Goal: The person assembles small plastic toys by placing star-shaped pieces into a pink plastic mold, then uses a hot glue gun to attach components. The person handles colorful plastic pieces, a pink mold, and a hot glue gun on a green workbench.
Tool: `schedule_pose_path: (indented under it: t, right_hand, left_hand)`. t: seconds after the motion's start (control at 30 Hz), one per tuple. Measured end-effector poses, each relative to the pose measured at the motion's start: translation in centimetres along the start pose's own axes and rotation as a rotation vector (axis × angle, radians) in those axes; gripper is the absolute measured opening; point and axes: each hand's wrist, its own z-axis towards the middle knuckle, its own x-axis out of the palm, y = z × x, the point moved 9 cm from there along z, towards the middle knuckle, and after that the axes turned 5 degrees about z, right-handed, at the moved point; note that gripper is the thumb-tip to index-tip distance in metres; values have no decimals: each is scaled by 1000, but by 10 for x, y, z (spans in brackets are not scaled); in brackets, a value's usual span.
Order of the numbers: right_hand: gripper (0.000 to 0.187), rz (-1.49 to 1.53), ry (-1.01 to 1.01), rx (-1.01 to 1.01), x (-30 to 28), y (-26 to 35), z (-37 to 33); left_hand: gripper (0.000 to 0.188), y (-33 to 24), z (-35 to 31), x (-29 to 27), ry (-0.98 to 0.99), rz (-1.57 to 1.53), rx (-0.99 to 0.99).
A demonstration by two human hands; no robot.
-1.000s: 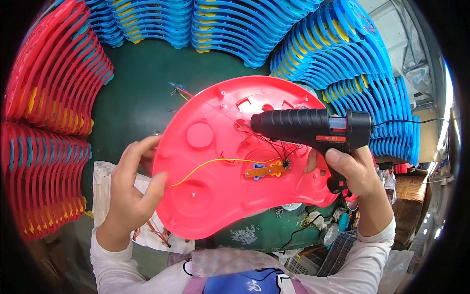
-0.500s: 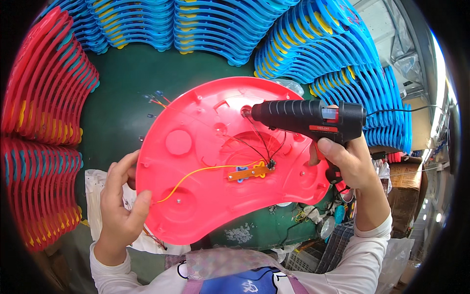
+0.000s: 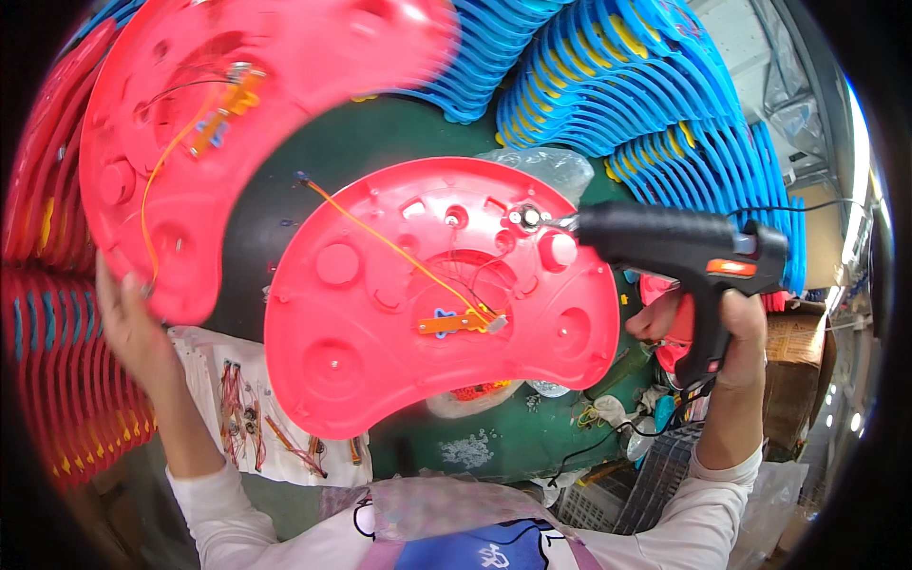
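In my right hand (image 3: 744, 323) is a black hot glue gun (image 3: 655, 237), held by its handle. Its nozzle points left, at a small round metal part (image 3: 527, 218) on a pinkish-red curved plastic panel (image 3: 380, 294) lying on the table. This panel bears an orange strip board (image 3: 451, 325), thin dark wires and a yellow wire (image 3: 380, 233). At the upper left my left hand (image 3: 138, 332), blurred by motion, grips the lower end of a second red panel (image 3: 142, 228). That one, also blurred, has its own strip board (image 3: 223, 114) and yellow wire.
Blue panels (image 3: 608, 85) stand in stacks behind, red ones (image 3: 76, 370) at the left. Wired components (image 3: 247, 418) lie on a white cloth at the near left. Small clear pieces (image 3: 465, 449) sit on the green table. A cord trails from the gun; a cardboard box (image 3: 796, 347) is at right.
My left hand has carried the upper red panel away to the upper left, uncovering another panel beneath. The glue gun has moved right and slightly down, off the carried panel.
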Motion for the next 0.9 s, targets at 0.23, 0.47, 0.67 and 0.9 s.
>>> schedule_pose_path:
  t: [0.23, 0.47, 0.67, 0.9]
  right_hand:
    - [44, -40, 153, 151, 73, -37, 44]
    - [34, -298, 209, 255, 81, -34, 65]
    - [29, -338, 17, 170, 49, -33, 62]
    - [32, -428, -12, 134, 21, -21, 32]
  left_hand:
    - [57, 258, -45, -17, 37, -182, -642]
    - [50, 293, -58, -35, 34, 605, -491]
    - [36, 93, -55, 47, 355, -32, -366]
    - [50, -57, -103, 87, 699, -171, -236]
